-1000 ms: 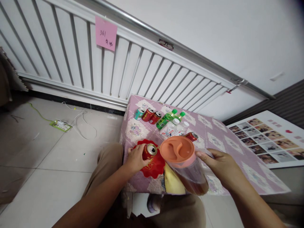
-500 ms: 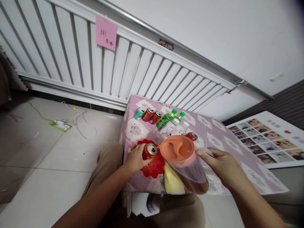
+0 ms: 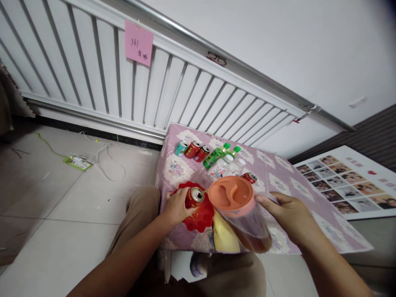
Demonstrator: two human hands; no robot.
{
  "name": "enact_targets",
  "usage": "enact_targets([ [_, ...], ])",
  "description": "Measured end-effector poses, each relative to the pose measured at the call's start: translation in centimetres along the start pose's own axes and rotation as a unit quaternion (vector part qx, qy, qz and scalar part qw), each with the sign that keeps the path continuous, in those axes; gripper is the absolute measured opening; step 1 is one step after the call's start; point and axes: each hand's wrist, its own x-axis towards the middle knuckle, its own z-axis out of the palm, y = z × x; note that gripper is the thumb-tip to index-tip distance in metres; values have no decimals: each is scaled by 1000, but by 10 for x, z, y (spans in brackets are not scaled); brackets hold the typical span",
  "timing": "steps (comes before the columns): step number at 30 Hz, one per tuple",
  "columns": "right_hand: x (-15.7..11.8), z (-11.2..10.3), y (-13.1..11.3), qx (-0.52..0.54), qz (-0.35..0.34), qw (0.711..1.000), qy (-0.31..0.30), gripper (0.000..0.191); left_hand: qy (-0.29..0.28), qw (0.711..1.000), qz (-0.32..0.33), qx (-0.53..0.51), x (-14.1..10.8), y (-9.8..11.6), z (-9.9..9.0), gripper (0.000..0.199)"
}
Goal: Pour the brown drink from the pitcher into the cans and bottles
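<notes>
Almost nothing has moved since half a second ago: the left hand point(image 3: 177, 207) is closed around the can point(image 3: 191, 199) over the red plate point(image 3: 204, 221), the right hand point(image 3: 289, 211) grips the tilted jug point(image 3: 244, 222), its spout point(image 3: 206, 191) beside the can. Pouring seems unfinished; brown drink point(image 3: 259, 243) remains inside.

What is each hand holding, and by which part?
The left hand holds an opened red can around its side, near the top; the right hand holds the orange-lidded pitcher by its handle.
</notes>
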Motion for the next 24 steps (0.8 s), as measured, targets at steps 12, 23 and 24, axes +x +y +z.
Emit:
enact_targets([
  [12,-1,-3,-7,-3,-20,1000,4,49,-1,1000,2,4,1,-3,3,67],
  [23,-1,-3,-1,-11,-8,1000,-4,48,-10,1000,-5,6,1,-2,1,67],
  [24,-1,-2,0,-14,-14,1000,2,48,-10,1000,-5,6,1,-2,1,67],
])
